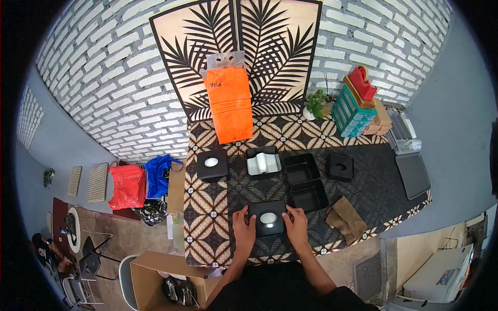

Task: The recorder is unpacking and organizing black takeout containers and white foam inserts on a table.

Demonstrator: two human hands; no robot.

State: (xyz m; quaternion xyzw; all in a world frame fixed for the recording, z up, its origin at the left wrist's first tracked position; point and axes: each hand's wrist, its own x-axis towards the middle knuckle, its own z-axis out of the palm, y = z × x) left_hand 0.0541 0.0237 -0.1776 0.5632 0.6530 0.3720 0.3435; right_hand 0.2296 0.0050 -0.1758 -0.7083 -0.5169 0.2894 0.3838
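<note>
A black tissue box (267, 208) with a pale oval opening on top sits at the near middle of the table, right in front of me. My left hand (243, 228) grips its left side, thumb toward the top edge. On the opposite side my right hand (296, 227) holds it the same way, fingers along the edge. Farther back left stands a similar black tissue box (212, 172). An opened black box (263, 161) has white tissues in it. Beside it are two open black box bases (301, 169), (308, 196) and a black lid (340, 167) with an opening.
A brown cloth (346, 220) lies at right. An orange plastic pack (231, 106) leans against a leaf-patterned screen (270, 52). A plant (315, 104), a green drawer unit (353, 113) and a grey tray (413, 176) stand farther right. A cardboard box (148, 262) is lower left.
</note>
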